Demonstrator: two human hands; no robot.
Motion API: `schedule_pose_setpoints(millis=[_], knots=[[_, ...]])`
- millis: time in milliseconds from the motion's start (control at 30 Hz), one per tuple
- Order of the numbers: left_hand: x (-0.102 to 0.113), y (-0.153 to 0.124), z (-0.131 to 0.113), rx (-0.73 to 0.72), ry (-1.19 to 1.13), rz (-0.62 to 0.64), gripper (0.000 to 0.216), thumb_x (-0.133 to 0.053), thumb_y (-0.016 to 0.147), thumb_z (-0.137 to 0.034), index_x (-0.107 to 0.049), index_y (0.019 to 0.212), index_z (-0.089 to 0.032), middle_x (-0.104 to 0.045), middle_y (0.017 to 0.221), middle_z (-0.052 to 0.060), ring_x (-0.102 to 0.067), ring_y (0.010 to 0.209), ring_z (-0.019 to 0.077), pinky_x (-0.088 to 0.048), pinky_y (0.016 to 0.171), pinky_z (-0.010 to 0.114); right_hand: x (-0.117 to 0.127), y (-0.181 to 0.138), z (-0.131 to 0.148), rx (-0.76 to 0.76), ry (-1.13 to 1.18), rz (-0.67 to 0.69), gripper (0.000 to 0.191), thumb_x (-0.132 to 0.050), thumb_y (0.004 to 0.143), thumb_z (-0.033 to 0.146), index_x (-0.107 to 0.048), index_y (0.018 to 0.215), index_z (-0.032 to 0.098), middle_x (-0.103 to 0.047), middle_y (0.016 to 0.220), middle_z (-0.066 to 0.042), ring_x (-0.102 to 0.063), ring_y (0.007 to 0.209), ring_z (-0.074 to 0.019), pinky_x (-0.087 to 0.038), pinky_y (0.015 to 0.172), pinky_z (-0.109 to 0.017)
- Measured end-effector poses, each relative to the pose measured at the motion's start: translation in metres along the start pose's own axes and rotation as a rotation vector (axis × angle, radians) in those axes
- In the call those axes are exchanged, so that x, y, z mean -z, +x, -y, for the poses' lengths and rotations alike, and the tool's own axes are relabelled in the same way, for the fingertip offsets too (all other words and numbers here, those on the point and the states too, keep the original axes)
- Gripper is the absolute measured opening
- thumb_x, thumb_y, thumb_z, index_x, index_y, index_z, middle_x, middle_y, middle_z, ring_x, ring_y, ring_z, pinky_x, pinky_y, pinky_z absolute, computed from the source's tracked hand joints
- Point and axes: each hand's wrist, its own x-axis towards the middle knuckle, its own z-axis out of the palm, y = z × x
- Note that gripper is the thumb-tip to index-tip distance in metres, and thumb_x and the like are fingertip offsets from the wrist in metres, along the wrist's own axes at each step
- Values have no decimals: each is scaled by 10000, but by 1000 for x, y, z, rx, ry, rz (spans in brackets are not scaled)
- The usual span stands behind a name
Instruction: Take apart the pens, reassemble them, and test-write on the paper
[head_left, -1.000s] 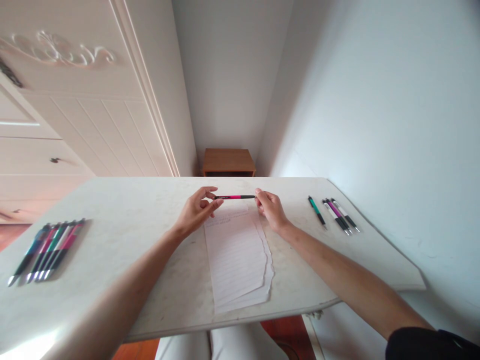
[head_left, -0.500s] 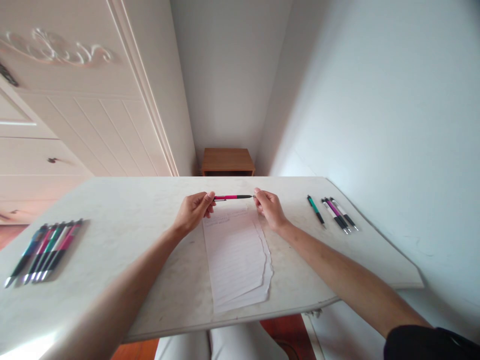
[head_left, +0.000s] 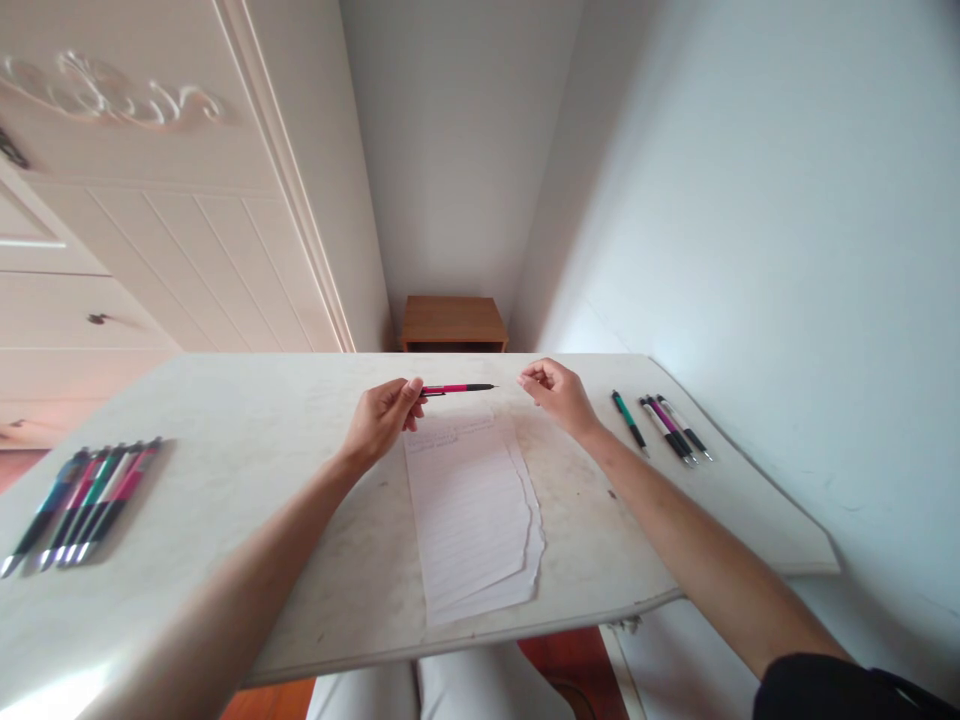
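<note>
So the left hand [head_left: 384, 420] has a slim pink pen [head_left: 454, 388] pinched between thumb and fingers, held nearly level just above the far end of some paper sheets [head_left: 472, 520]. Glossy pink barrel, dark clip, matte-looking black grip, and a thin needle-like bit poking out the end. The right hand [head_left: 559, 393] is just beyond that point, not touching it, fingers curled in with only a narrow gap to the thumb; honestly can't tell if something tiny is tucked in there. The paper's thin and faintly lined, handwriting up top too small to read, and the right edges are torn all wavy. The desk [head_left: 270, 440] is off-white with a smudgy, mottled surface and a rounded front edge. Over on the left there's a slanted row of pens [head_left: 97, 490], a bit blurry: blue, pink, green and white barrels, black grips, shiny silver cone tips. On the right, a green pen [head_left: 628, 423] lies just beside a tight bunch of white and purple pens [head_left: 666, 425], same black-grip style.
</note>
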Motion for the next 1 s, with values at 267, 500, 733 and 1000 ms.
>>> schedule_pose_setpoints(millis=[267, 500, 733, 1000], knots=[[0, -1, -2, 0, 34, 0, 522, -483, 904, -611, -607, 692, -150, -614, 590, 28, -545, 489, 115, -424, 483, 226, 8, 5, -17, 201, -367, 190, 186, -576, 815, 83, -723, 870, 181, -677, 903, -63, -610, 768, -164, -468, 765, -297], [0, -1, -1, -7, 53, 13, 514, -471, 917, -595, -603, 692, -152, -613, 595, 25, -541, 490, 111, -419, 485, 225, 4, 3, -24, 206, -456, 313, 290, -522, 864, 45, -749, 968, 193, -693, 990, -93, -634, 951, -210, -462, 879, -329], [-1, -1, 0, -4, 53, 16, 511, -471, 919, -590, -600, 690, -152, -605, 590, 23, -535, 492, 112, -417, 488, 227, 6, 3, -22, 193, -446, 321, 340, -510, 862, 43, -728, 1073, 196, -685, 998, -89, -629, 920, -202, -458, 875, -331], [-1, 0, 2, -3, 36, 28, 510, -472, 921, -587, -608, 704, -146, -615, 605, 28, -540, 494, 110, -421, 489, 225, 4, -1, -1, 269, -243, 38, 236, -502, 936, 252, -706, 1035, 185, -674, 967, -79, -608, 838, -185, -475, 766, -306]])
